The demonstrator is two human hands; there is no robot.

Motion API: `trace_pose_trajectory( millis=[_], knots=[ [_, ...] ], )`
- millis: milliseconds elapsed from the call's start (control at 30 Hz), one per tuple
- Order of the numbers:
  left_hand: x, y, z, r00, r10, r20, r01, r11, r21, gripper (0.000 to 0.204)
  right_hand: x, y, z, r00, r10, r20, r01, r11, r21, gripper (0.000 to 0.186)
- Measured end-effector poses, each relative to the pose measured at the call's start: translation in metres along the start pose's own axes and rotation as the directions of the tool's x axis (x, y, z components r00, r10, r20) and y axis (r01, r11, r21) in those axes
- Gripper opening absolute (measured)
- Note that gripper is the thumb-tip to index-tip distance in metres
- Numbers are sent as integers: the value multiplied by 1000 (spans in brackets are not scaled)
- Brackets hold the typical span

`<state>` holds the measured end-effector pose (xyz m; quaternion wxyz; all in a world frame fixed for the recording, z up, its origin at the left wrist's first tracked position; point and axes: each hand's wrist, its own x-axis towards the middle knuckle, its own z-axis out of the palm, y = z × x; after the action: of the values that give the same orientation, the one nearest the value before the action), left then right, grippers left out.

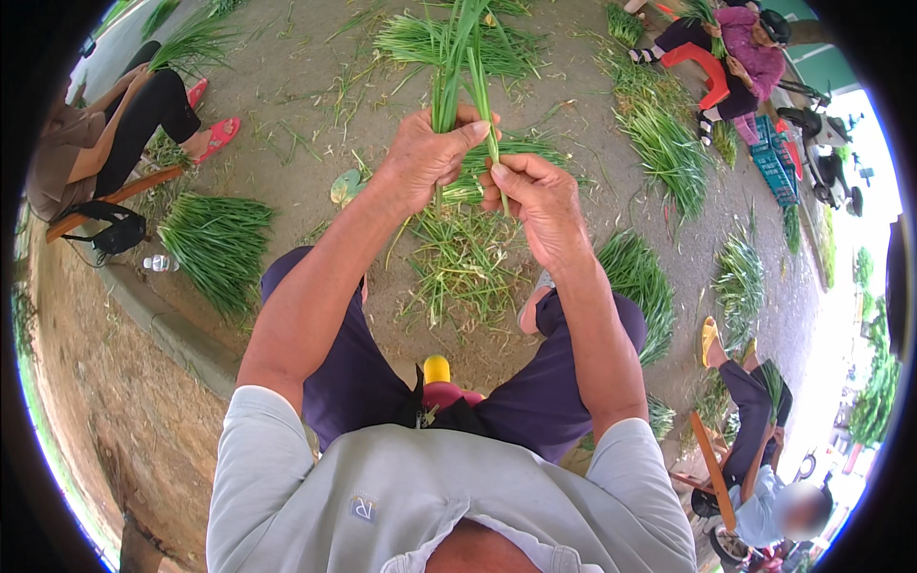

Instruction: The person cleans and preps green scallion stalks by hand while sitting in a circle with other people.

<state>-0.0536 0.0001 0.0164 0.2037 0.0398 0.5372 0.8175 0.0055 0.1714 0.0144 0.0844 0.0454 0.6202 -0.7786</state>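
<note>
- Our left hand (417,160) grips a bunch of long, narrow green leaves (449,86), pointing away from us.
- Our right hand (542,205) pinches a slender light-green stalk (481,95) just beside it.
- Below our hands, loose yellow-green scraps (458,267) cover grey ground (315,86).

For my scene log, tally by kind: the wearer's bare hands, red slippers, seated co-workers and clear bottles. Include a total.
Bare hands, left hand and right hand: 2
Red slippers: 2
Seated co-workers: 3
Clear bottle: 1
Total: 8
</note>
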Motion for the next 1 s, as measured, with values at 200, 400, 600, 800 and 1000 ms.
trace_pose_trajectory(
  millis=[200,400,600,800,1000],
  knots=[
    [2,1,-4,1000,1,17,0,998,-66,24,-2,-1,2,993,23,116,-37,992,123,26],
    [9,4,-19,998,60,10,-58,990,-129,26,-9,-10,1,963,137,231,-162,982,94,36],
    [-1,11,-8,1000,-9,22,11,997,-79,32,-9,-7,-2,980,46,191,-56,997,50,35],
    [0,5,-5,999,-18,34,18,1000,-4,34,-8,-7,4,996,-13,85,23,993,-120,31],
    [0,-1,-7,995,-19,93,17,999,28,33,-9,-7,5,999,33,7,-31,993,-116,25]
  ],
)
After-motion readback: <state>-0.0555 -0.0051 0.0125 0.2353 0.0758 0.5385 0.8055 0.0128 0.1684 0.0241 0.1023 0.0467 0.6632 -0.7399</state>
